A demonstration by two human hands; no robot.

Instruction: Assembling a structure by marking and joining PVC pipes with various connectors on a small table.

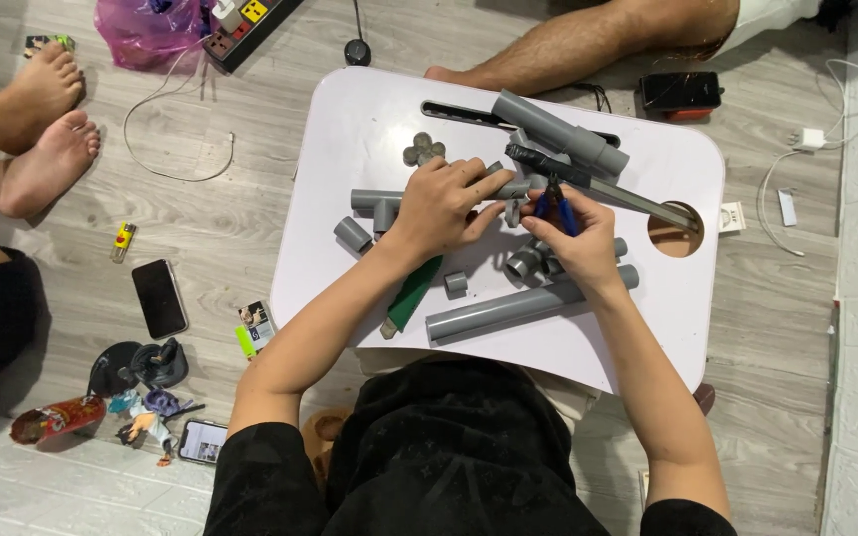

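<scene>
Grey PVC in hand, over a white lap table (350,119). Working a joint, by the look of it: left hand (439,203) closed over a grey pipe run with a tee (381,204), fingers curled down and pinning it just above the tabletop near the middle of the table. Right hand (576,246) wrapped round blue-handled pliers (556,206), handles squeezed together, nose aimed at the pipe's near end; cannot tell whether the nose actually bites, hidden behind fingertips.

Lying close by: a long grey pipe (523,306) beneath both wrists, a short grey coupling (353,234), a small grey ring (456,283), a green-handled tool (414,290) under the left forearm, a wide grey socketed pipe (560,134) and a hand saw (628,199) beyond.

Judging by the pose, mid-grip rather than finished. Calls for a steady left-hand hold against twisting, and a square, firm bite from the pliers without slipping towards the fingertips.
</scene>
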